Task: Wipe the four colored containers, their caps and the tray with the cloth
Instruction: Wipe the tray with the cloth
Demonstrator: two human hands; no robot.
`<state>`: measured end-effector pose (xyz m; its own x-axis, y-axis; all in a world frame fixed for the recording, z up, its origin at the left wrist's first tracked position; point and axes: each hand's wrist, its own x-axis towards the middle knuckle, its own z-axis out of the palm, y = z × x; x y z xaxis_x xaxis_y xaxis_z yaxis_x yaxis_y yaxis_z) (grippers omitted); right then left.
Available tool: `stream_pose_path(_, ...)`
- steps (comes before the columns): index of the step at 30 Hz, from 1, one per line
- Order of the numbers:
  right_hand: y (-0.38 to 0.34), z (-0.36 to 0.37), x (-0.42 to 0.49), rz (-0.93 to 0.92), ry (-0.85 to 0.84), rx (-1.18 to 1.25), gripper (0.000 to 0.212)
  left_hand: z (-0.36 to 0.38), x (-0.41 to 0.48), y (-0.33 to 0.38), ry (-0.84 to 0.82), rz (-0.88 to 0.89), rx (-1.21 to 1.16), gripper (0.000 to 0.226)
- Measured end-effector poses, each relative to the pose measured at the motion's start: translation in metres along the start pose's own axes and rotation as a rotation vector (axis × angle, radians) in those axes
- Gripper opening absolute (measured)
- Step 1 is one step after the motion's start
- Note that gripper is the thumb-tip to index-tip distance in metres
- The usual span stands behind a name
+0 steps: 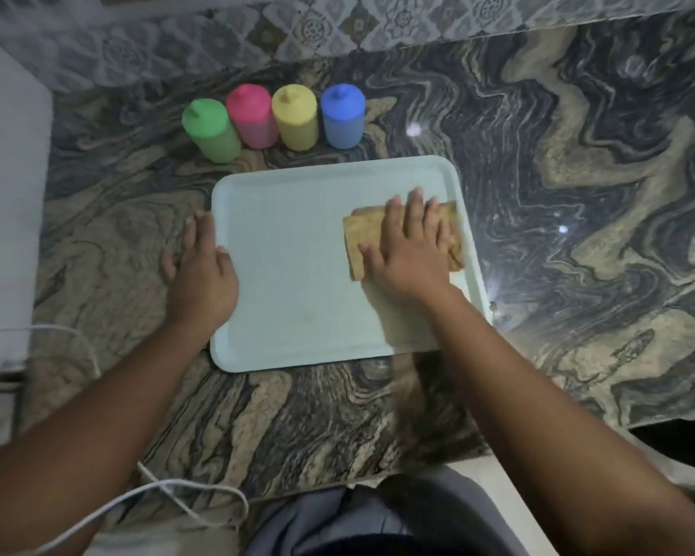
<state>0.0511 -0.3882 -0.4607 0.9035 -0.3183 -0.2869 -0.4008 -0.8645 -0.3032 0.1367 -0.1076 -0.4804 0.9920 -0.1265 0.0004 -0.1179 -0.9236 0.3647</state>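
- Tray (297,254): pale, rectangular, lying flat on the marbled counter (578,194). Its long axis runs left to right, turned slightly clockwise. Its near right corner is hidden under the forearm.
- Cloth (358,238): tan, folded flat, on the right part of the tray close to the right rim. Its long side lies roughly along the tray's long axis. A pale blurred patch reaches from it toward the near edge; whether that is cloth or a smear cannot be told.
- Right hand (410,250): palm down on the cloth, fingers straight and spread, pointing away from the person. The flat hand probably serves to press a broad area of cloth onto the tray floor for wiping.
- Left hand (201,270): flat, fingers straight and slightly apart, resting on the counter against the tray's left rim, thumb at the rim. It is likely placed there to stop the tray sliding under the wiping pressure.
- Green container (211,132), pink container (251,118), yellow container (295,116), blue container (342,116): upright, caps on, in a close row on the counter just behind the tray's far edge. They appear set off the tray to free its surface.
- White cable (177,491): loose near the counter's front edge, well apart from the tray.
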Motion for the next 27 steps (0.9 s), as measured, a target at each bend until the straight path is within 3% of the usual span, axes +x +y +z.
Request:
stream_pose_path(4, -0.096, 0.033, -0.002, -0.222, -0.102, -0.01, 0.09, -0.001, 0.0, 0.002, -0.01, -0.012, 0.009, 0.055)
stream_pose_path(7, -0.101, 0.045, -0.048, -0.35, -0.172, -0.085, 0.093, -0.003, 0.0, 0.001, -0.008, -0.002, 0.013, 0.055)
stream_pose_path(10, -0.04, 0.036, -0.068, -0.292, -0.116, -0.089, 0.092, -0.003, 0.001, -0.001, -0.014, 0.009, 0.027, 0.056)
stream_pose_path(13, 0.016, 0.009, -0.04, -0.084, -0.041, -0.053, 0.088, -0.002, 0.001, -0.001, -0.012, 0.012, 0.053, 0.057)
stream_pose_path(16, 0.004, -0.005, 0.016, 0.011, 0.008, -0.038, 0.087, -0.002, 0.0, 0.002, -0.008, 0.009, 0.074, 0.058)
stream_pose_path(19, -0.062, 0.015, 0.039, -0.078, -0.013, -0.024, 0.088, -0.003, -0.001, 0.003, -0.016, 0.001, 0.069, 0.058)
stream_pose_path(22, -0.105, 0.046, -0.015, -0.325, -0.097, -0.04, 0.089, -0.005, 0.0, 0.003, -0.025, 0.005, 0.058, 0.058)
stream_pose_path(24, -0.09, 0.051, -0.064, -0.409, -0.152, -0.077, 0.093, -0.004, 0.001, 0.001, -0.019, 0.014, 0.047, 0.057)
stream_pose_path(27, -0.023, 0.037, -0.083, -0.236, -0.121, -0.057, 0.093, 0.0, 0.001, -0.003, -0.009, 0.028, 0.048, 0.056)
